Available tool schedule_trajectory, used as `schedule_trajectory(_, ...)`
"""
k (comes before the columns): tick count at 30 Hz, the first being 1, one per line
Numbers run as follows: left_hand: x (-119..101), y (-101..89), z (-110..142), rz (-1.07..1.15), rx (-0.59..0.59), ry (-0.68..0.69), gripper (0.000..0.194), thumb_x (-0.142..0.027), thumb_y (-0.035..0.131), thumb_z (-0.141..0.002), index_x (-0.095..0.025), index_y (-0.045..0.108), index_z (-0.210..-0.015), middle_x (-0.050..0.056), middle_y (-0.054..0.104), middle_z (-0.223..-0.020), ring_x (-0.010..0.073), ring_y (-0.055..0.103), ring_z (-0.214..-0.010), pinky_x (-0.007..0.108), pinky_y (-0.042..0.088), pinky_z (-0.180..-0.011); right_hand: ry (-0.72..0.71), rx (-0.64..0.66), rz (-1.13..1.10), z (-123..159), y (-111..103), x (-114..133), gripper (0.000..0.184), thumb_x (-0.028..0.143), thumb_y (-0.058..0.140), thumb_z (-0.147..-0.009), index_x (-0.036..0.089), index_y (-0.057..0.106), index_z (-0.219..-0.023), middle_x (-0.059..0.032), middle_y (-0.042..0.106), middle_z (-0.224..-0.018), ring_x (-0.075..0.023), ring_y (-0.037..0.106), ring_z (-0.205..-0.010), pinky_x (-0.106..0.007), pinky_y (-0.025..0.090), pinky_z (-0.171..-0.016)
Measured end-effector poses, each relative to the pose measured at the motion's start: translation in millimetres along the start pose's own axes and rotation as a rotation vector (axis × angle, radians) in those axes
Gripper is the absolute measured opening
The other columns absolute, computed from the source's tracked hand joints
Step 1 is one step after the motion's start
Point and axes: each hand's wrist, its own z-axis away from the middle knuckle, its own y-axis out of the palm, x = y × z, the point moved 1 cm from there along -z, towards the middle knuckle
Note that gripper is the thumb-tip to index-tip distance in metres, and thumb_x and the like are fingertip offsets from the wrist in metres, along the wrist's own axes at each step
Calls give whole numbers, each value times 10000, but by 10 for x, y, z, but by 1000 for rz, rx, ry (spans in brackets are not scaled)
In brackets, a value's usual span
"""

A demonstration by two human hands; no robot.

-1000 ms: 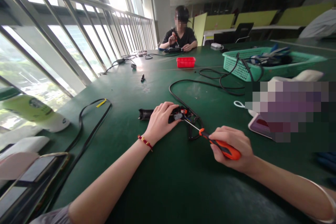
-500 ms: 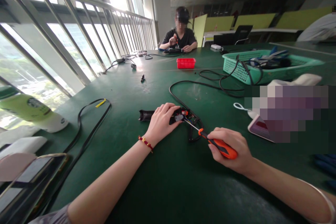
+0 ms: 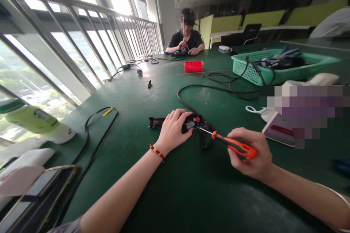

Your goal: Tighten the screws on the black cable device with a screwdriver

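Observation:
An opened black corded electric device (image 3: 156,122) lies on the green table, with a tubular part at its left end and coloured wires and a grey block exposed at its middle. My left hand (image 3: 175,129) is closed over its body, holding it against the table. In my right hand (image 3: 253,153) is an orange-and-black screwdriver (image 3: 235,145), held near the rear of its handle. The screwdriver's shaft slants to the left, its tip among the wires beside my left fingers. What exactly the tip touches is too small to tell.
Ahead stand a red tray (image 3: 193,66) and a green basket (image 3: 253,74) with cables. A small black part (image 3: 149,84) lies left of them. Phones (image 3: 35,193), a bottle (image 3: 41,122) and a strap (image 3: 105,131) are at left. Another person (image 3: 186,34) works opposite.
My right hand has slid back along the screwdriver's handle, with its fingers looser around it. My left hand stays on the device. The whole view has shifted slightly.

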Motion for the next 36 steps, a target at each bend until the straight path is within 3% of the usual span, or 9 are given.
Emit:
schedule_trajectory(3, -2, -9, 6, 8, 2, 2, 462, -235, 580, -757, -215, 506, -1213, 63, 544, -1161, 229, 517, -1057, 377, 432, -927, -17, 23, -89, -15, 14, 6, 428, 118, 603, -681, 252, 476, -1066, -22, 595, -778, -196, 623, -681, -337, 545, -577)
schedule_trajectory(10, 2, -11, 2, 12, 4, -6, 460, -226, 566, -754, -204, 515, -1211, 64, 552, -1149, 227, 522, -1048, 375, 436, -921, -129, 53, 95, -65, 0, 41, 349, 160, 616, -729, 220, 512, -1057, -9, 620, -740, -152, 603, -570, -349, 551, -602)
schedule_trajectory(15, 5, -2, 2, 13, -3, -7, 463, -221, 576, -745, -204, 519, -1204, 63, 553, -1151, 227, 518, -1055, 373, 435, -928, -78, 72, 1, -106, -7, 46, 389, 108, 608, -669, 218, 498, -1025, 2, 600, -723, -167, 602, -632, -395, 513, -662)
schedule_trajectory(20, 1, -1, -1, 10, -10, -14, 448, -222, 572, -751, -216, 524, -1196, 56, 560, -1145, 226, 527, -1039, 372, 439, -911, -214, 82, 109, -97, -7, 63, 397, 164, 648, -710, 188, 493, -1075, -6, 633, -731, -153, 596, -581, -401, 496, -697)
schedule_trajectory(25, 3, 10, -1, 3, -16, -9, 451, -226, 579, -748, -198, 533, -1196, 55, 559, -1143, 222, 527, -1039, 365, 436, -908, -144, 66, 52, -103, -2, 59, 393, 137, 615, -691, 211, 485, -1055, -15, 620, -775, -171, 614, -672, -392, 488, -695)
schedule_trajectory(31, 1, 13, -5, -3, -19, -11, 457, -217, 584, -744, -208, 533, -1197, 49, 560, -1148, 220, 528, -1041, 360, 433, -906, -248, 105, 108, -102, -6, 61, 381, 196, 674, -703, 202, 512, -1047, 27, 617, -671, -151, 598, -588, -384, 482, -709)
schedule_trajectory(36, 2, 11, -1, 1, -15, -5, 456, -227, 584, -752, -204, 532, -1205, 53, 558, -1151, 219, 528, -1040, 360, 435, -902, -185, 82, 82, -104, -9, 43, 312, 208, 631, -728, 220, 515, -1017, -7, 638, -752, -171, 619, -658, -400, 497, -727)
